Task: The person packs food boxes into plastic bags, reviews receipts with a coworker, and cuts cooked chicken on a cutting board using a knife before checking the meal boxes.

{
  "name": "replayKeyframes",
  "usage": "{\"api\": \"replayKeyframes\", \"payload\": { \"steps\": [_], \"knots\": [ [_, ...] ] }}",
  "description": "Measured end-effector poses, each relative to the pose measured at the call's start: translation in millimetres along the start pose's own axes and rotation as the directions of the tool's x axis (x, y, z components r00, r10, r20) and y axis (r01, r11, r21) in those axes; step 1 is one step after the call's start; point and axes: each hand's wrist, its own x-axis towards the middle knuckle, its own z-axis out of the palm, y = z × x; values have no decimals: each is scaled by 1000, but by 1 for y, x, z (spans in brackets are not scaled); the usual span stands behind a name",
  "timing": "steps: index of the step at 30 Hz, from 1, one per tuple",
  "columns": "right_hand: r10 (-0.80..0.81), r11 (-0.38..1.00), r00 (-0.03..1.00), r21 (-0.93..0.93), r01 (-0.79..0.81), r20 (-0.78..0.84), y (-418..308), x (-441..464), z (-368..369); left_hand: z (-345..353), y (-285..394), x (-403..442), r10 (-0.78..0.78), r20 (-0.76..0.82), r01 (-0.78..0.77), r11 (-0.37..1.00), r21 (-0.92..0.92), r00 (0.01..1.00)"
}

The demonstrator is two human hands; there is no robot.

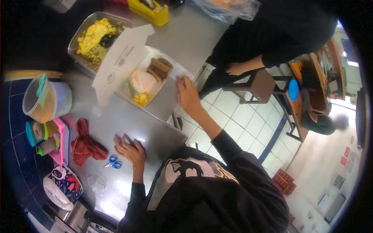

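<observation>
An unlidded white cardboard takeaway box (158,90) sits on the steel table, its printed lid (120,58) folded back. Inside it are brown bread slices (159,69), a pale round piece of food (142,82) and a yellow portion (141,99) like scrambled egg. My right hand (188,94) has its fingers closed at the box's near right edge, gripping the side flap. My left hand (131,152) rests palm down on the table with fingers spread, holding nothing. Just left of it lie blue-handled scissors (113,162) and a dark red cloth (87,145).
Behind the box stands a steel tray (74,48) of yellow food. A yellow tape dispenser (155,13) is farther back. Plastic tubs (58,99), a pink basket (60,143) and a floral appliance (66,186) line the left. Another person's hand (235,69) is near a brown stool (260,86).
</observation>
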Motion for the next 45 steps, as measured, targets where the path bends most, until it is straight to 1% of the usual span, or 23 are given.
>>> {"api": "replayKeyframes", "payload": {
  "steps": [1, 2, 3, 4, 5, 6, 7, 8, 9, 10, 11, 12, 14, 16, 19, 23, 26, 29, 32, 34, 38, 40, 45],
  "knots": [
    [-32, 999, 999, -18, 31, -37, 0, -1, 0, -4, 4, 0, 8, 1, -8, 999, 35, 1000],
    [-34, 999, 999, -30, 33, -32, 0, -2, -4, 7, 6, -4, 4, 4, -4, 1000, 23, 1000],
    [-29, 999, 999, -25, 28, -21, -3, -2, -6, 20, 5, -8, 37, -100, -58, 973, -221, 994],
    [-22, 1000, 1000, -14, 22, -8, -8, -5, -8, 29, 1, -16, 41, -207, -130, 889, -439, 978],
    [-19, 1000, 1000, -8, 19, 4, -10, -6, -9, 25, 15, -13, 126, -98, -157, 875, -458, 987],
    [-24, 998, 1000, -51, 25, 12, -11, -6, -11, 31, 32, 0, 319, -134, -340, 773, -536, 938],
    [-35, 995, 999, -95, 36, 13, -11, -4, -12, 34, 55, 18, 511, -119, -489, 692, -530, 852],
    [-38, 995, 999, -93, 39, 7, -13, -4, -12, 36, 84, 36, 515, -108, -478, 670, -568, 851],
    [-17, 993, 999, -119, 23, 47, -13, -4, -13, 40, 111, 54, 519, -101, -466, 644, -606, 849],
    [3, 989, 996, -150, 10, 85, -11, -1, -15, 53, 130, 70, 495, -56, -421, 668, -613, 867],
    [-5, 988, 997, -156, 18, 81, -9, 1, -15, 63, 143, 81, 468, -10, -373, 690, -620, 884],
    [-5, 989, 995, -145, 20, 102, -8, 4, -14, 62, 153, 92, 463, -20, -373, 687, -623, 886],
    [-8, 990, 993, -137, 24, 118, -2, 10, -17, 56, 166, 109, 488, 144, -409, 832, -376, 861],
    [-74, 995, 987, -59, 83, 144, 4, 17, -19, 59, 168, 107, 489, 147, -417, 838, -351, 860],
    [-116, 992, 978, -32, 123, 173, 8, 22, -22, 65, 167, 104, 489, 172, -426, 852, -305, 855],
    [-134, 990, 981, -31, 140, 142, 8, 26, -17, 63, 171, 108, 478, 152, -441, 869, -223, 865],
    [-118, 991, 970, -39, 129, 211, 11, 25, -20, 62, 173, 108, 460, 172, -421, 879, -224, 871],
    [-153, 988, 970, 23, 151, 187, 10, 20, -26, 61, 172, 109, 457, 201, -402, 878, -261, 866],
    [-150, 988, 978, -11, 154, 142, 14, 11, -22, 60, 173, 110, 461, 175, -418, 878, -235, 870],
    [-187, 979, 975, -59, 195, 120, 16, 8, -20, 58, 174, 109, 461, 180, -418, 879, -230, 869],
    [-172, 983, 969, -27, 179, 177, 12, 12, -25, 59, 173, 108, 451, 175, -413, 885, -213, 875],
    [-177, 976, 967, -92, 196, 184, 12, 14, -23, 59, 174, 107, 444, 177, -405, 888, -219, 878],
    [-198, 972, 969, -94, 213, 146, 12, 13, -21, 62, 172, 108, 443, 157, -398, 883, -250, 883]
  ]
}}
